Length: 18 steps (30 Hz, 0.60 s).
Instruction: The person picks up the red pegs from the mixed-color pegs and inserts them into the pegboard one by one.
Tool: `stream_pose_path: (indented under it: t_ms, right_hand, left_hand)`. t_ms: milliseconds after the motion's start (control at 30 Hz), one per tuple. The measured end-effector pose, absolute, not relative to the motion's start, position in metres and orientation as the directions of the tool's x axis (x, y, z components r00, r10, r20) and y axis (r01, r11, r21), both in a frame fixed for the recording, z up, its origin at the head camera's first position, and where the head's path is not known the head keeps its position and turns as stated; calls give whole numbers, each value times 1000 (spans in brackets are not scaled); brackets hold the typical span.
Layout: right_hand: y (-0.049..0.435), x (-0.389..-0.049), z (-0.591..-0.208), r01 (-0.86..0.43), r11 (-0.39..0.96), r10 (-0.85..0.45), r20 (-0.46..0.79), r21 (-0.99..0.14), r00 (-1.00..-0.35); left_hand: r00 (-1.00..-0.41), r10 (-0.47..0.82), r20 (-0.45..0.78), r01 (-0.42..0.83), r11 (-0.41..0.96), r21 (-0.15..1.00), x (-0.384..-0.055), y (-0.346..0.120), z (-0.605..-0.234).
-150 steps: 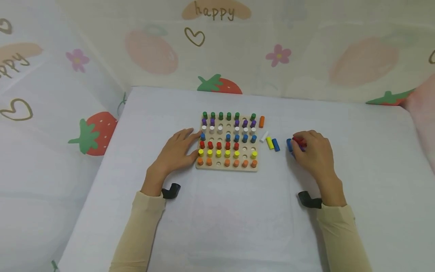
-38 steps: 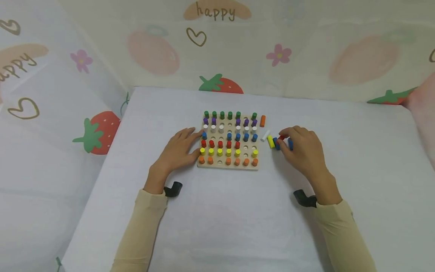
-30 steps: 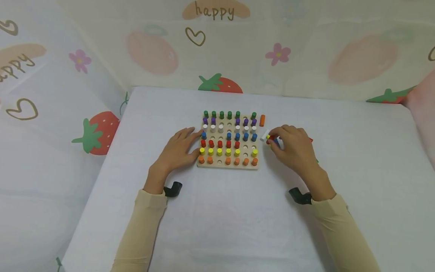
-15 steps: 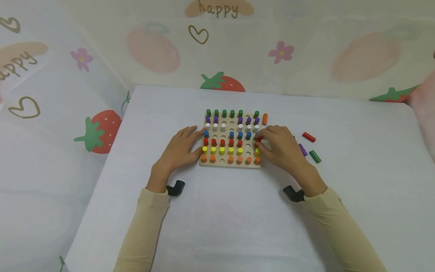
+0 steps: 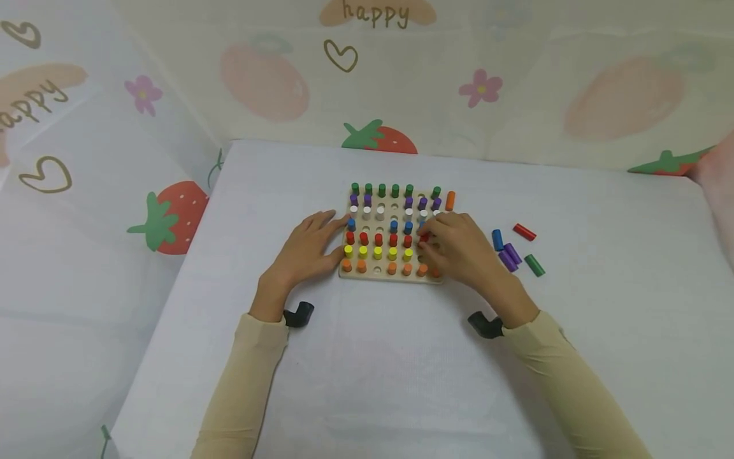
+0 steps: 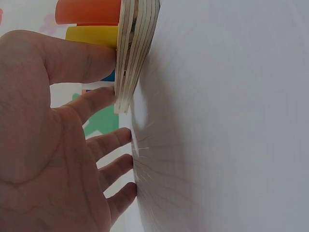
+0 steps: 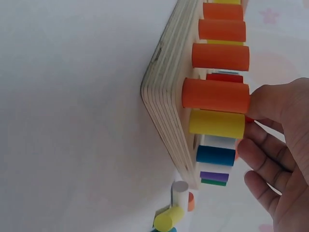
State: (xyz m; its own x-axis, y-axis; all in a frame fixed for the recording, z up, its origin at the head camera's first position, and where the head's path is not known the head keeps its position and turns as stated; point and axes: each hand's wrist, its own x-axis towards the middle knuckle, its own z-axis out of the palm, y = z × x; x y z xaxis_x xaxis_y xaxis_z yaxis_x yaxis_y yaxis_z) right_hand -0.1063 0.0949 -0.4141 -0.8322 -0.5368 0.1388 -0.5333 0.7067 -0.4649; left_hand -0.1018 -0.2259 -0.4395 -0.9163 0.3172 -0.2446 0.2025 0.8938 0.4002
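Observation:
A wooden pegboard point(image 5: 381, 278) carries rows of coloured pegs, with some holes bare. Along its left side rests my left hand point(image 5: 304, 252); thumb and index finger touch the board's edge point(image 6: 130, 53), the other fingers spread on the cloth. Above the right part of the red row, my right hand point(image 5: 466, 252) pinches a red peg point(image 5: 424, 238) between thumb and fingers. Only a sliver of that peg shows in the right wrist view, behind an orange peg point(image 7: 216, 94) and a yellow peg point(image 7: 217, 123). Whether it sits in a hole is hidden.
Loose to the right lie a red peg point(image 5: 524, 231), a blue peg point(image 5: 497, 240), two purple pegs point(image 5: 508, 261) and a green peg point(image 5: 534, 264). An orange peg point(image 5: 450, 201) lies by the board's far right corner. A white peg point(image 7: 180, 194) and yellow peg point(image 7: 166, 219) are nearby.
My right hand has carried the red peg leftward from the loose pegs, past the board's right edge, to over the red row. My left hand keeps its place at the board.

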Motion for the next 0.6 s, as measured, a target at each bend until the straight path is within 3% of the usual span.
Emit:
stream_pose_path:
  t_ms: [600]
  right_hand:
    - [95,-105,-417,-523,729,-529,122,-441,-840]
  left_hand:
    - [-916,315,-250,200,896,397,-102,-224,-437]
